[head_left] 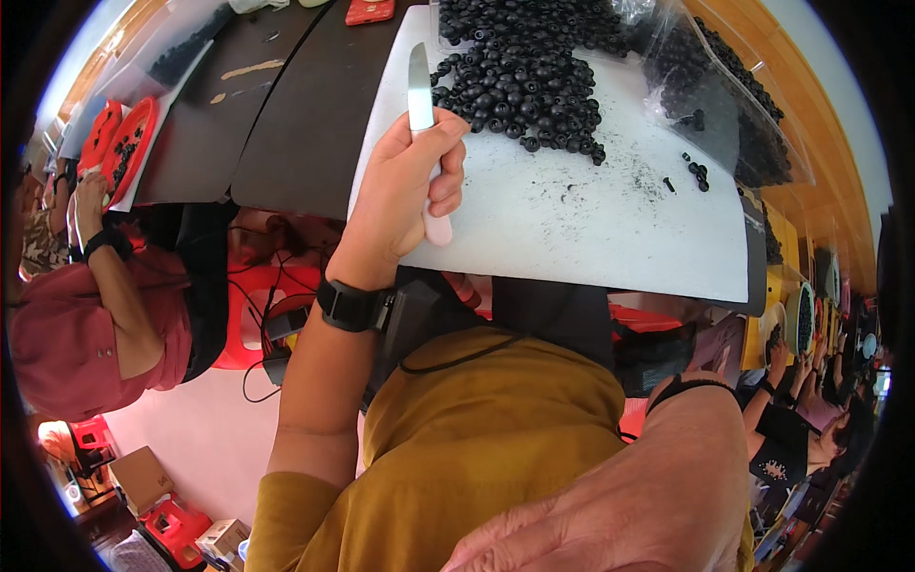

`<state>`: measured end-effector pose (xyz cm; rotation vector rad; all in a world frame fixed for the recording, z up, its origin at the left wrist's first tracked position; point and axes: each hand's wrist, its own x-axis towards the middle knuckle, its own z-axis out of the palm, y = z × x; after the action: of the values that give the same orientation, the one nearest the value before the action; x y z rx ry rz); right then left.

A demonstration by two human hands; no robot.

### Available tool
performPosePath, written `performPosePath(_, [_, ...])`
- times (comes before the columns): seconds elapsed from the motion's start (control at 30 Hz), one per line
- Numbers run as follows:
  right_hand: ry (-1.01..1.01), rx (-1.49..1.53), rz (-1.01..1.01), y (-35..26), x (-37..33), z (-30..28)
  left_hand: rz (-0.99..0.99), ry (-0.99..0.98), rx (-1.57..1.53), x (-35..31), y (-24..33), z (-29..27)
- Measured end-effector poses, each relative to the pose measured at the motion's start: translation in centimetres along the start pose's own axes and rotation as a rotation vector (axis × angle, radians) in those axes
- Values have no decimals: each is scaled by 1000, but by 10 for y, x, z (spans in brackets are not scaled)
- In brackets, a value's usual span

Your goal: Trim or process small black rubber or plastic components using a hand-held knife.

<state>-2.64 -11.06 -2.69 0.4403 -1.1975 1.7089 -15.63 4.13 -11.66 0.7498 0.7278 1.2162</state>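
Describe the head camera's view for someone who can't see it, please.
A person's left hand grips a small knife beside a heap of black bead-like pieces on a white sheet. The right hand appears large at the bottom, before a mustard shirt.

Wide fisheye view from the left of two head-worn cameras, upright and unmirrored. Looking steeply down the wearer's own shirt (496,410) below to the tabletop (295,143) above. Near the left hand (419,176); very near the right hand (572,505), looming large at the lower edge. Reaching sideways to a person (100,324) at far left and people (786,439) at far right, bending straight edges toward a dark round border.
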Motion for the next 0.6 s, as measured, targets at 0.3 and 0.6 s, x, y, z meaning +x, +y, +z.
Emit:
performPosePath(0.3, [-362, -271, 132, -34, -4, -98, 11, 93, -1, -5, 0, -3])
performPosePath(0.6, [308, -1757, 734, -99, -14, -197, -14, 109, 14, -3, -2, 4])
